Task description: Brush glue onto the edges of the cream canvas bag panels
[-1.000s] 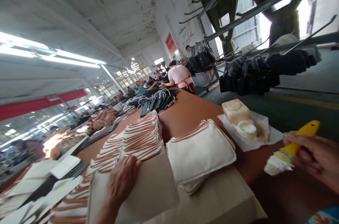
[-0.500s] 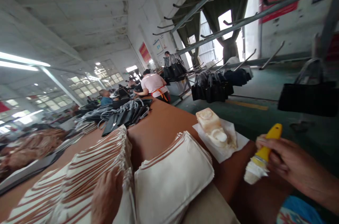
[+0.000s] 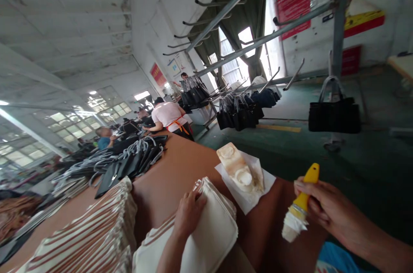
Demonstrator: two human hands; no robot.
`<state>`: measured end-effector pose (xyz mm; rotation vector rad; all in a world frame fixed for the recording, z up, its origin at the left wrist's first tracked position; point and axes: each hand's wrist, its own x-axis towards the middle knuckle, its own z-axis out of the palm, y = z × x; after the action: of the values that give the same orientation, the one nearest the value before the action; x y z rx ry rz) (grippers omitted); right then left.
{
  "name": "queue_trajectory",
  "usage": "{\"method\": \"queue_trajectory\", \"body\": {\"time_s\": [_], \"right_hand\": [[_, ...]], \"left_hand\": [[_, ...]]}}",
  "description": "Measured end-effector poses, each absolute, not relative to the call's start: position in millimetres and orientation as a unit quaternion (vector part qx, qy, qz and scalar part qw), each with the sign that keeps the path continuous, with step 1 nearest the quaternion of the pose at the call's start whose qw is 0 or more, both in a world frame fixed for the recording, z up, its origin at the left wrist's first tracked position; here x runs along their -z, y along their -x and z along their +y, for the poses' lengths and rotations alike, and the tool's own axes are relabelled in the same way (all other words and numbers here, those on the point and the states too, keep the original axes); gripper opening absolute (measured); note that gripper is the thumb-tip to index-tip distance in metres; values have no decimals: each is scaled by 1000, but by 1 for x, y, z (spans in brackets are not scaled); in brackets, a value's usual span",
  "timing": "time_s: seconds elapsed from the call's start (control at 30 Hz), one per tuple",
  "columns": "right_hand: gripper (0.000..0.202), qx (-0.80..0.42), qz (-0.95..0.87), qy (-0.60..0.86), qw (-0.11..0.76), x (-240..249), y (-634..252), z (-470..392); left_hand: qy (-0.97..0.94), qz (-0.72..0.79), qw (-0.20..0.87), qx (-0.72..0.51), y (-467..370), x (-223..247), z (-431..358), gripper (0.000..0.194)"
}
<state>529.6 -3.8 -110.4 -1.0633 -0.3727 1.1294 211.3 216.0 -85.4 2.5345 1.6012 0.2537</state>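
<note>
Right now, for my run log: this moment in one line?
left hand: flat on cream fabric stack | right hand: gripping yellow-handled brush | glue tub: on paper

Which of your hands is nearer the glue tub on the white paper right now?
Left, narrowly. The left hand rests on the cream pouch stack just left of the glue tub. The right hand grips the yellow brush farther off to its right.

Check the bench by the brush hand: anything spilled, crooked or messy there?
The glue tub is crusted with dried drips and lies tilted on a stained white sheet that overhangs the table edge. The brush in the right hand has clotted white bristles. The left hand rests on a neat cream stack.
</note>
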Motion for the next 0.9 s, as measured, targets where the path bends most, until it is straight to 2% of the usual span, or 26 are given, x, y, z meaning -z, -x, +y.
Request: {"method": "queue_trajectory", "body": {"time_s": [0.2,0.43,0.67,0.9], "right_hand": [[43,-514,-155,455,710,111,-528,-9],[45,-525,-171,425,717,103,-523,-17],[39,-484,-271,369,746,76,-512,-9],[35,-406,-434,388,705,45,-489,-8]], "left_hand": [[-838,535,84,-68,-217,67,210,29],[-838,521,134,-91,-228,49,159,33],[-820,507,236,-123,-245,27,96,36],[-745,497,389,-216,-260,25,43,30]]}}
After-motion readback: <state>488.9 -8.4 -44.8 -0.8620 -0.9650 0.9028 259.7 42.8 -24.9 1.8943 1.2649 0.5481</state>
